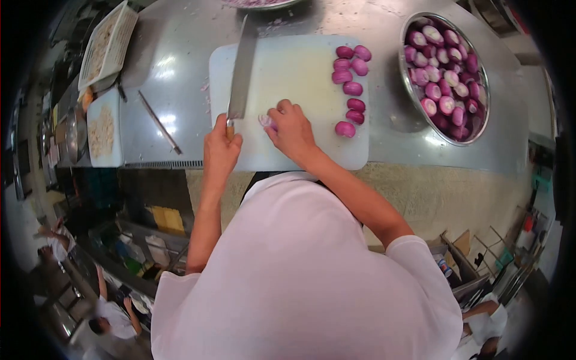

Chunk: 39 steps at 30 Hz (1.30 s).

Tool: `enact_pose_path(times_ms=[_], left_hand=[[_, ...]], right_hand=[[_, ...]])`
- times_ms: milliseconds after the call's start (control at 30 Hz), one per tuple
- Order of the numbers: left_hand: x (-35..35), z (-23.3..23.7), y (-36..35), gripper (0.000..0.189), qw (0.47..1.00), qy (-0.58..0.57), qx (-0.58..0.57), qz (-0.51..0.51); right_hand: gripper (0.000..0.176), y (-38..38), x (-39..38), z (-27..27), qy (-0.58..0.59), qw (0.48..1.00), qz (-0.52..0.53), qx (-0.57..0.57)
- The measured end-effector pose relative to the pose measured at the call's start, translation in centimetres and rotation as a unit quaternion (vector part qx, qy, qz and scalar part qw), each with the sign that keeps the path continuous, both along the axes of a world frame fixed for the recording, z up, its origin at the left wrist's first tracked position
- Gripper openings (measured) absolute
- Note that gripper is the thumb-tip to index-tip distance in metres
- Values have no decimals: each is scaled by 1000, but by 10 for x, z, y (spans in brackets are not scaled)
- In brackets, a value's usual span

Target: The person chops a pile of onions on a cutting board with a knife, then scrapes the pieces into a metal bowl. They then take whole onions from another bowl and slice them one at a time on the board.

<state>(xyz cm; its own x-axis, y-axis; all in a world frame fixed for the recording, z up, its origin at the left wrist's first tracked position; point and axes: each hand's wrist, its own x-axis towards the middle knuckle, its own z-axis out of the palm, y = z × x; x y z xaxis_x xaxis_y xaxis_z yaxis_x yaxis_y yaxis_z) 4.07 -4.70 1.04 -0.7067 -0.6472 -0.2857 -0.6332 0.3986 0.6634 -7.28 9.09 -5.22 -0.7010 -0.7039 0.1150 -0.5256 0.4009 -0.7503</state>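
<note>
My left hand (222, 151) is wrapped round the wooden handle of a large knife (242, 75). The knife's long blade points away from me over the left part of a white cutting board (288, 66). To the right of the blade, my right hand (292, 132) has its fingers bent round a small cut onion piece (267, 121) on the board. Several peeled purple onion halves (353, 89) stand in an uneven column along the board's right side.
A metal bowl of peeled onions (487, 99) is at the right. Another bowl (264, 6) sits at the far edge. At the left are a white basket (125, 36), a smaller board (112, 157) with chopped pieces, and a metal rod (159, 123). Other people (117, 318) show at the lower edges.
</note>
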Motion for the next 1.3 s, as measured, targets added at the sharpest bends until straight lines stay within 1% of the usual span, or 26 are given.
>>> enact_pose_path(times_ms=[67, 100, 200, 233, 300, 367, 433, 500, 567, 600, 633, 667, 700, 733, 767, 800, 867, 900, 967, 1000, 1067, 1133, 1167, 1200, 1267, 1300], left_hand=[[6, -19, -6, 30, 1000, 7, -5, -10], [11, -25, -5, 29, 1000, 15, 4, 11], [13, -27, -1, 30, 999, 18, 20, 29], [13, -27, 0, 31, 999, 13, 21, 35], [14, -27, -1, 33, 999, 3, 13, 31], [14, -27, -2, 35, 1000, -3, 8, 25], [14, -27, -2, 34, 999, 15, 12, 26], [10, -23, -1, 35, 999, 16, 24, 27], [14, -21, -2, 35, 999, 8, 28, 40], [13, -20, -2, 36, 999, 3, 32, 34], [12, -20, -3, 37, 999, -2, 34, 27], [10, -19, -4, 37, 999, -4, 29, 36], [8, -18, -5, 38, 999, -23, 31, 29], [7, -17, -5, 39, 998, -42, 35, 21], [5, -16, -6, 42, 998, -41, 36, 15], [3, -15, -7, 42, 998, -41, 33, 23], [1, -14, -8, 43, 999, -40, 4, -6], [-1, -12, -8, 43, 999, -40, 3, -2], [-4, -6, -7, 42, 999, -39, -11, -17], [-4, -6, -6, 42, 999, -39, -10, -16], [-4, -6, -5, 40, 1000, -17, -18, -19], [-4, -5, -5, 39, 1000, -20, -15, -13], [-3, -5, -5, 38, 1000, -24, -11, -16], [-3, -6, -5, 38, 999, -28, -12, -15], [-5, -7, -5, 38, 998, -48, -23, -18], [-7, -6, -4, 38, 998, -48, -23, -25]], right_hand=[[23, -10, -17, -9, 18, 1000, 13, 14], [23, -14, -34, -14, 24, 1000, 2, 17], [28, -26, -104, -26, 134, 987, -69, 46], [31, -27, -129, -23, 148, 982, -82, 81], [33, -21, -165, -18, 154, 982, -77, 78], [35, -16, -178, -13, 164, 981, -74, 78], [31, 0, -175, 0, 180, 981, -47, -60], [30, 30, -184, 21, 185, 972, -89, -115], [32, 73, -198, 51, 39, 970, -200, -131], [30, 101, -232, 35, 219, 951, -216, -32], [27, 117, -240, 47, 197, 950, -242, 23], [24, 139, -260, 40, 213, 928, -241, 186], [26, 156, -278, 30, 140, 936, -203, 253], [26, 167, -280, 25, 108, 951, -167, 238], [28, 176, -277, 15, 120, 964, -104, 213], [31, 183, -290, -10, 117, 948, -44, 293], [29, 185, -283, -18, -9, 946, -95, 310], [29, 188, -284, -17, -8, 947, -91, 308], [32, 197, -287, -14, 1, 956, -18, 293], [32, 199, -284, -11, 1, 956, -18, 293], [40, 201, -281, -2, -10, 972, -127, 199], [45, 196, -268, 28, -14, 969, -214, 120], [44, 183, -248, 58, 33, 971, -221, 82], [44, 166, -229, 72, 28, 972, -218, 82], [45, 128, -187, 89, -24, 985, -160, -63], [45, 105, -163, 91, -118, 982, -126, -74]])
